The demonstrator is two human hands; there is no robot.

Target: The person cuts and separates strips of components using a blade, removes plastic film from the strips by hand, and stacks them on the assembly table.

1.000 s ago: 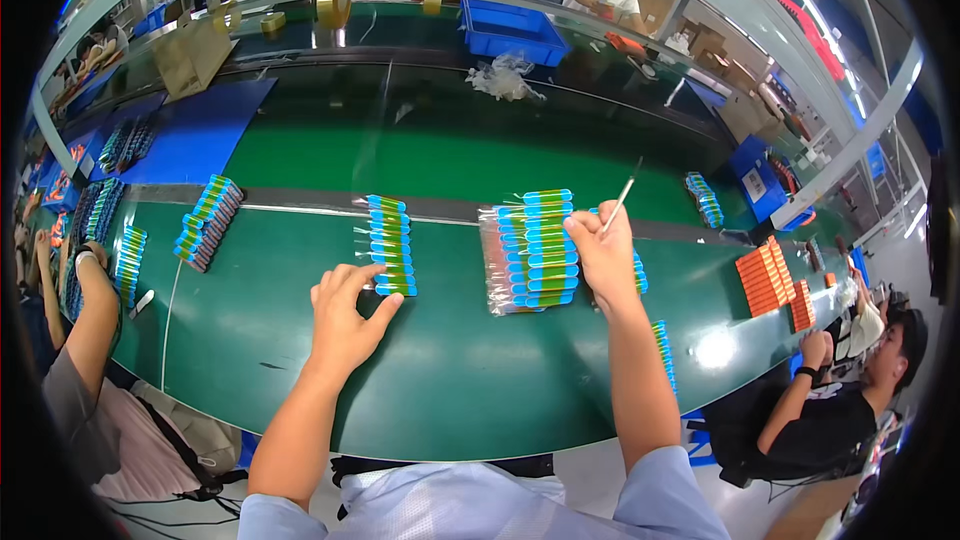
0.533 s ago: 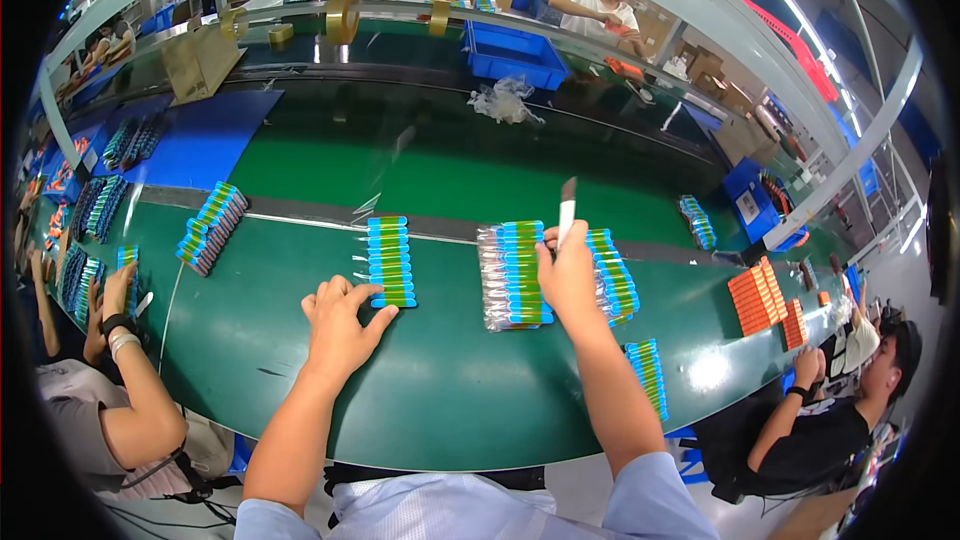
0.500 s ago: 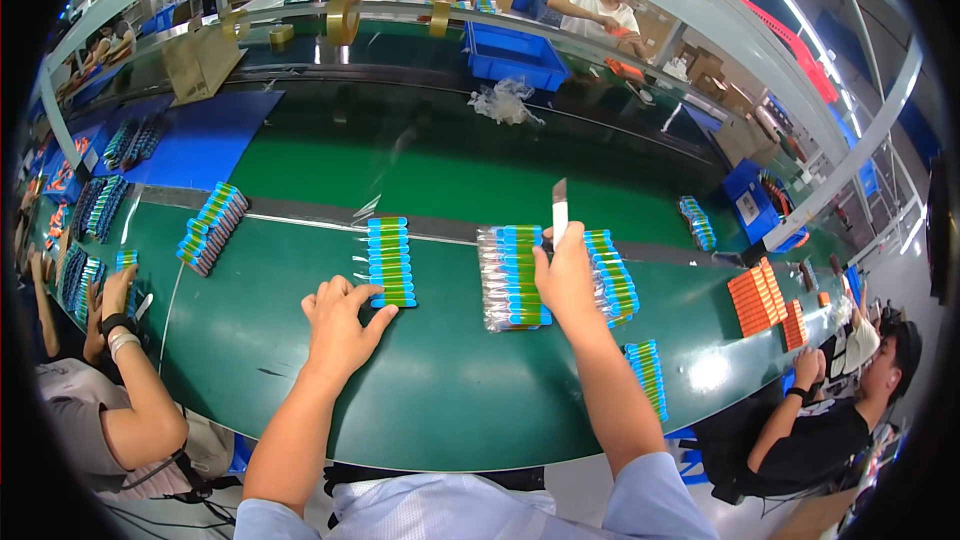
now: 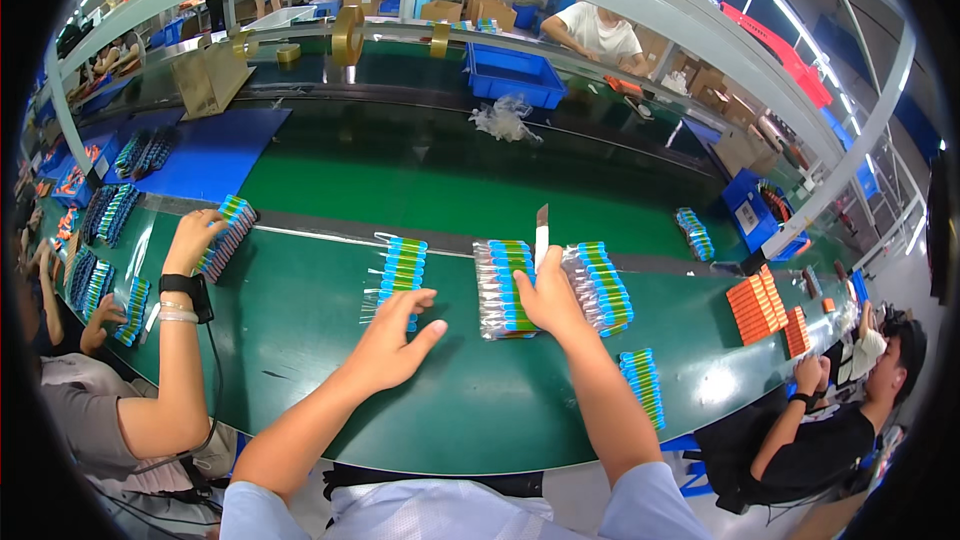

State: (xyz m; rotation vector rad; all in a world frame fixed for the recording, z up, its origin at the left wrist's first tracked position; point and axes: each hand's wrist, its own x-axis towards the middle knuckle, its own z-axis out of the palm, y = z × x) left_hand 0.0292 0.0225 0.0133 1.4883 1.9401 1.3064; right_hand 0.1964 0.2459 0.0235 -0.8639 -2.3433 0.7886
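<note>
A box cutter with a white handle [image 4: 542,246] and a blade pointing up and away is gripped in my right hand [image 4: 555,302]. That hand sits over the gap between a clear-wrapped bundle of blue and green pieces [image 4: 505,290] and a similar bundle [image 4: 600,290] to its right. My left hand [image 4: 395,345] is open, thumb and fingers apart, at the near end of another row of blue and green pieces [image 4: 405,265]. Thin clear wrap ends stick out from this row's left side. Whether the fingertips touch it I cannot tell.
A smaller blue-green row [image 4: 642,390] lies beside my right forearm. Orange bundles [image 4: 756,305] are farther right. At left, a co-worker's hand [image 4: 196,238] is on another stack [image 4: 228,235]. Beyond are crumpled clear film [image 4: 507,120] and a blue bin [image 4: 515,77].
My left hand has moved right and nearer me, its fingers opening from the row. My right hand with the box cutter has shifted slightly left and nearer. The left co-worker's hand has reached forward to a stack.
</note>
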